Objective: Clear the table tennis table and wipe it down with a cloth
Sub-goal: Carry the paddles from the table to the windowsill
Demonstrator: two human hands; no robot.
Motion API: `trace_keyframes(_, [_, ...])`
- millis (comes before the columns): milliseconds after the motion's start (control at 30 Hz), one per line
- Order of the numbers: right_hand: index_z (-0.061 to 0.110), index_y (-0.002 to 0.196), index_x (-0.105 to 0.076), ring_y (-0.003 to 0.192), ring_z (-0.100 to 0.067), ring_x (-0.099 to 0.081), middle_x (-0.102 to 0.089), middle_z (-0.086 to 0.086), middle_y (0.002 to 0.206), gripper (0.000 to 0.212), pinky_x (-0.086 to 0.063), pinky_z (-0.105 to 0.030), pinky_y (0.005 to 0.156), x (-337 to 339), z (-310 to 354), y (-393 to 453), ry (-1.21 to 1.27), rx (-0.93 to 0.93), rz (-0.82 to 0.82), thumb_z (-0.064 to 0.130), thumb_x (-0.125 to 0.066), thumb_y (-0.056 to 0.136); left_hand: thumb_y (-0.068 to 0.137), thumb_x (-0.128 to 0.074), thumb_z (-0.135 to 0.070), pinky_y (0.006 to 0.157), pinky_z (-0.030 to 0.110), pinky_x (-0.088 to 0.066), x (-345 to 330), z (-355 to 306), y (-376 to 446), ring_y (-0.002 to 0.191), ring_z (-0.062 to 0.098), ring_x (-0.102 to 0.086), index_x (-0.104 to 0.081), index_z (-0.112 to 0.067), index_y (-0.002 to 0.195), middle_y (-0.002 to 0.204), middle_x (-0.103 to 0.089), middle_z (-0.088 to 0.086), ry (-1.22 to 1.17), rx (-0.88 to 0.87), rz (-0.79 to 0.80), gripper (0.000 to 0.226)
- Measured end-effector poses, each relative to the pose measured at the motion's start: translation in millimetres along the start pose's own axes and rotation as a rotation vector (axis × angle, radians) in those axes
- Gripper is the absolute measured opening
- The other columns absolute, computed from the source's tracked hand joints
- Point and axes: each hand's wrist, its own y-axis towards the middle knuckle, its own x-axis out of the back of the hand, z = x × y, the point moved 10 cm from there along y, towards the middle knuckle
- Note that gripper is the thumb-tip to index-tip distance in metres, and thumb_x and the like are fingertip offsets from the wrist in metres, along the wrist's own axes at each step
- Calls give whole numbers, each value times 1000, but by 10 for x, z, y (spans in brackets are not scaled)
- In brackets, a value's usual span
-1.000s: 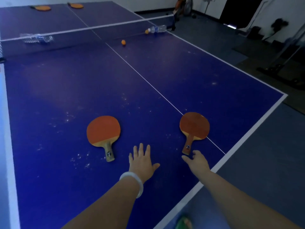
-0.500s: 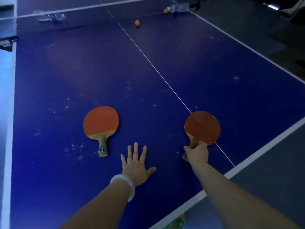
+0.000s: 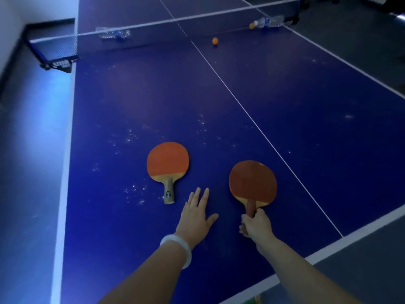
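The right hand (image 3: 257, 223), which a second ago was only reaching, now has its fingers curled round the handle of the right paddle (image 3: 252, 182), seemingly lifted off the table (image 3: 306, 106), so clearing has begun. The left hand (image 3: 196, 218) stays flat with fingers spread, just near-right of the other paddle (image 3: 167, 160); the ball (image 3: 215, 40) and bottles wait far off by the net.

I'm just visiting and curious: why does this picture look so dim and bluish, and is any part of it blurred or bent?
Head view: the room is dim, so the table reads deep blue; a pale glare runs along its left edge. The wide lens bends the white lines and net. The far plastic bottles look smeared, while the paddle in the right hand and the flat left hand are fairly sharp.
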Motion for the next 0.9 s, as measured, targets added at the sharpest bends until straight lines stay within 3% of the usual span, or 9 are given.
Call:
trace_keyframes(167, [6, 114, -45, 63, -21, -59, -58, -17, 87, 18, -53, -27, 48, -419, 113, -78, 36, -3, 85, 7, -52, 98, 93, -56, -48, 113, 41, -29, 698, 479, -53, 139, 23, -25, -25, -20, 149, 152, -23, 5, -42, 229, -357, 70])
trace_keyframes(233, [5, 116, -44, 65, -22, -59, -57, -17, 88, 20, -55, -30, 51, -551, 152, -100, 32, 2, 112, 7, -53, 98, 89, -61, -49, 107, 42, -33, 866, 736, -33, 130, 26, -33, -33, -17, 142, 144, -31, 8, -72, 377, -397, 68])
trace_keyframes(367, [5, 113, -45, 64, -23, -57, -56, -18, 85, 18, -55, -31, 52, -729, 187, -158, 19, 7, 143, 5, -53, 98, 83, -70, -46, 104, 38, -37, 870, 1019, 132, 121, 28, -40, -37, -6, 131, 130, -40, 12, -180, 496, -310, 70])
trace_keyframes(600, [3, 111, -44, 62, -24, -57, -55, -19, 82, 16, -54, -32, 51, -885, 198, -216, -2, 28, 138, 5, -53, 98, 79, -79, -23, 93, 46, -51, 792, 1147, 263, 111, 27, -52, -37, -11, 122, 121, -47, 9, -470, 510, -302, 61])
trace_keyframes(733, [3, 110, -45, 62, -23, -57, -56, -19, 83, 15, -54, -32, 51, -945, 207, -260, 9, 33, 124, 5, -53, 98, 80, -78, -23, 72, 36, -55, 736, 1270, 163, 89, 21, -58, -41, -14, 106, 104, -54, 4, -555, 588, -267, 47])
trace_keyframes(833, [3, 108, -45, 61, -23, -55, -55, -18, 81, 12, -54, -31, 50, -995, 209, -320, 6, 29, 128, 4, -52, 98, 81, -76, -24, 52, 24, -43, 681, 1314, 84, 70, 11, -54, -46, -15, 100, 95, -56, 1, -503, 606, -191, 36])
trace_keyframes(900, [5, 103, -45, 61, -23, -55, -55, -17, 81, 9, -53, -31, 51, -1016, 208, -370, 12, 34, 129, 4, -52, 98, 82, -74, -20, 49, 27, -48, 629, 1325, 43, 64, 12, -58, -51, -15, 90, 88, -59, 2, -542, 603, -148, 25])
